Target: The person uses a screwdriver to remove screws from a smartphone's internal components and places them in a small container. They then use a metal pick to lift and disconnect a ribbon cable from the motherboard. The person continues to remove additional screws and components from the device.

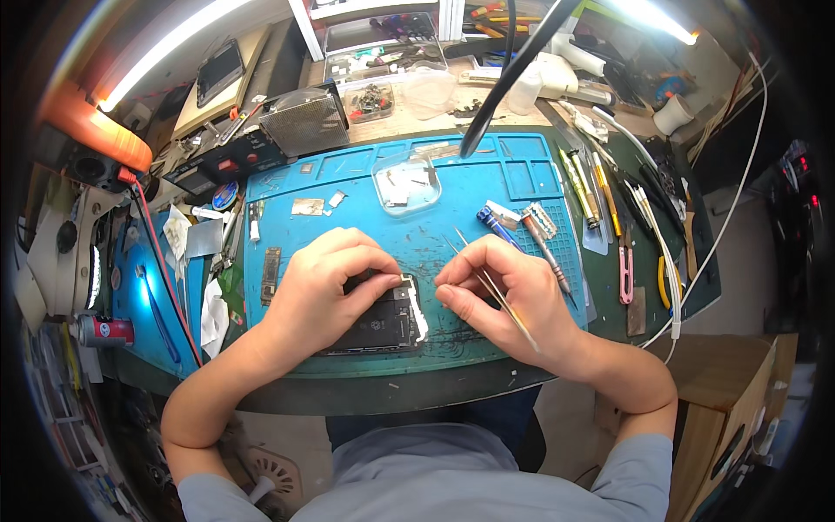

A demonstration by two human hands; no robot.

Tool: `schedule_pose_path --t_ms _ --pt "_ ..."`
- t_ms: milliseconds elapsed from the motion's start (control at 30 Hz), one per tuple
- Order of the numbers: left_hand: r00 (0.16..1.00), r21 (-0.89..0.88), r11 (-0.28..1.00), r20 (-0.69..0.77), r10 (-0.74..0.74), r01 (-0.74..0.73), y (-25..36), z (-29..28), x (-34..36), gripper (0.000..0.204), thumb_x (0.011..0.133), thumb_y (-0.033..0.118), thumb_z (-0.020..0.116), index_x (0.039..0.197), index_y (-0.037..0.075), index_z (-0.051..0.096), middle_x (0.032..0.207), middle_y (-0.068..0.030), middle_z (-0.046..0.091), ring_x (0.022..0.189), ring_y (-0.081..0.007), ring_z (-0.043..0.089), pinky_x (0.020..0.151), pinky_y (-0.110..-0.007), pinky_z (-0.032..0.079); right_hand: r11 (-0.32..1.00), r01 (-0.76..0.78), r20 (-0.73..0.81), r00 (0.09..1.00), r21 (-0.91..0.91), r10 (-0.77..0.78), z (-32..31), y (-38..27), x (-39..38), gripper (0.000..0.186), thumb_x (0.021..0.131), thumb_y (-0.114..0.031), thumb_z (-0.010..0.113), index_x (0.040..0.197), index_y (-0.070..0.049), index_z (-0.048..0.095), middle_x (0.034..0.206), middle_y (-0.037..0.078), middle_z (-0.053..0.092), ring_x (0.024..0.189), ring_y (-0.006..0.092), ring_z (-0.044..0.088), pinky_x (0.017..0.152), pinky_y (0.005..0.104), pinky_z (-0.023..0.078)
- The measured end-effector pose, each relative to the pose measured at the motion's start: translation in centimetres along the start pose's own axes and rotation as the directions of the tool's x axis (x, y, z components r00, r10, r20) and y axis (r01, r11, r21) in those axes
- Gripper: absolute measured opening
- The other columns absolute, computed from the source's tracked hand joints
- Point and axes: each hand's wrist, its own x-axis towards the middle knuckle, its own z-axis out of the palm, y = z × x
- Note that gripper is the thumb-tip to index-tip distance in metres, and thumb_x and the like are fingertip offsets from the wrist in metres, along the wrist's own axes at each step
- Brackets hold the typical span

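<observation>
On the blue work mat in front of me lies an opened phone, its black inside facing up. A white, irregular strip runs along its right edge. My left hand reaches over the phone's far part and hides it; thumb and forefinger are pinched at the far right corner, on something too small to make out. Just right of the phone, my right hand is closed, with metal tweezers tucked through its fingers, tips pointing up and away. Whether its thumb and forefinger pinch anything else cannot be seen.
A clear plastic dish of small parts stands beyond the hands. A circuit board lies left, a blue screwdriver right. Pink-handled pliers and other tools lie further right. A black lamp-like arm reaches over the mat.
</observation>
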Motion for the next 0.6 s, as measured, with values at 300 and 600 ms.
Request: schedule_pose_path --t_ms 300,600 --pt "0.963 -0.068 0.961 0.033 -0.266 0.268 0.4 -0.5 0.4 0.012 0.094 0.011 0.078 0.097 0.000 0.074 0.085 -0.0084 0.068 0.069 -0.0163 0.061 0.065 -0.031 0.051 0.995 0.082 -0.079 0.993 -0.055 -0.086 -0.1 0.4 0.2 0.017 0.100 -0.007 0.071 0.113 0.002 0.067 0.093 0.013 0.071 0.084 0.0246 0.075 0.075 0.0348 0.057" --pt "0.983 0.014 0.984 -0.064 -0.174 0.175 -1.2 -0.4 0.6 0.010 0.091 0.009 0.079 0.095 0.001 0.074 0.085 -0.0048 0.070 0.072 -0.0151 0.061 0.068 -0.031 0.050 0.949 0.183 0.048 0.983 -0.255 -0.176 -1.2 0.2 0.5 0.027 0.103 -0.011 0.068 0.128 0.000 0.069 0.099 0.015 0.076 0.086 0.0247 0.075 0.076 0.0334 0.057"
